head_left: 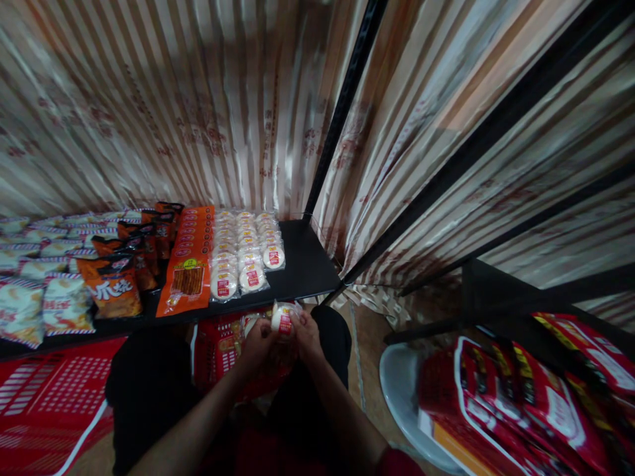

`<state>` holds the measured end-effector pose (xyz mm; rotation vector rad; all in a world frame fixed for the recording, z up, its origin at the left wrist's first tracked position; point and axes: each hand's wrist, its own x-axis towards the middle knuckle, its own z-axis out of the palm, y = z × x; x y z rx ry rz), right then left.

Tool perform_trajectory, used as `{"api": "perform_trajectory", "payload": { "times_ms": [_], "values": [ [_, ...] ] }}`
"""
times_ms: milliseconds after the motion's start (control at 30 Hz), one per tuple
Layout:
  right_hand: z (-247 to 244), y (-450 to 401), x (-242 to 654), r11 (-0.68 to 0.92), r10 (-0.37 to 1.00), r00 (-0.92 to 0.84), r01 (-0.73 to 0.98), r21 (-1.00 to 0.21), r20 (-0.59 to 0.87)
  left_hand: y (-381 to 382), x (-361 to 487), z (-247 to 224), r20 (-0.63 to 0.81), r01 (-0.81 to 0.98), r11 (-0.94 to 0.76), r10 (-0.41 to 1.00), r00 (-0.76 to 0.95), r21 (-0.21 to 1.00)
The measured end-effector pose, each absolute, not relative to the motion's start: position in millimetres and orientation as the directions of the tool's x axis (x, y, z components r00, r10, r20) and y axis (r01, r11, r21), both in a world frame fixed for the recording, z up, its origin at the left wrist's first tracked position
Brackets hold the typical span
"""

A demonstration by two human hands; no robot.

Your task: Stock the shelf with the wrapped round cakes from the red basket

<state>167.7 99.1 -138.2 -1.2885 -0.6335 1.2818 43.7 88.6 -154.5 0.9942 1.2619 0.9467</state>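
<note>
Between my knees, just in front of the shelf edge, a round white packaged cake (284, 318) with a red label is held in clear wrapping. My left hand (258, 340) pinches its left side, and my right hand (306, 332) grips the wrapper on its right side. Below my hands sits a red basket (218, 347), mostly hidden by my arms and legs, with another wrapped white cake partly showing. On the black shelf (310, 264), rows of the same wrapped cakes (253, 277) lie overlapping in three columns.
Left of the cakes are flat orange snack packs (186, 284), orange-black bags (112, 287) and pale snack bags (67, 304). A red basket (44, 396) stands lower left. At right are a grey-white stool (404, 390) and red packages (546, 390). Black shelf posts (342, 106) rise before striped curtains.
</note>
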Motion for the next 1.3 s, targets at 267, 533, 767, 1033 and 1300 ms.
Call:
{"api": "perform_trajectory", "payload": {
  "times_ms": [267,533,767,1033,1300],
  "values": [
    [-144.0,104.7,171.0,-0.226,0.927,0.240,-0.254,-0.940,-0.288,93.8,49.2,-149.3,-0.272,-0.054,0.269,0.960,-0.061,0.962],
    [-139.3,109.7,176.6,-0.170,0.949,0.265,-0.022,-0.985,-0.170,101.4,49.2,-136.3,-0.230,0.029,0.233,0.970,-0.076,0.972],
    [-134.6,123.8,184.1,-0.150,0.932,0.342,0.050,-0.987,-0.124,111.1,48.2,-122.4,-0.116,0.465,0.165,0.984,-0.132,0.870],
    [-137.5,143.5,191.4,-0.144,0.937,0.330,0.061,-0.988,-0.116,124.0,51.6,-104.4,-0.043,0.598,0.098,0.993,-0.106,0.795],
    [-124.1,166.5,192.3,-0.103,0.945,0.322,0.102,-0.989,-0.065,141.3,58.9,-103.6,-0.007,0.539,0.085,0.989,-0.146,0.838]
  ]
}}
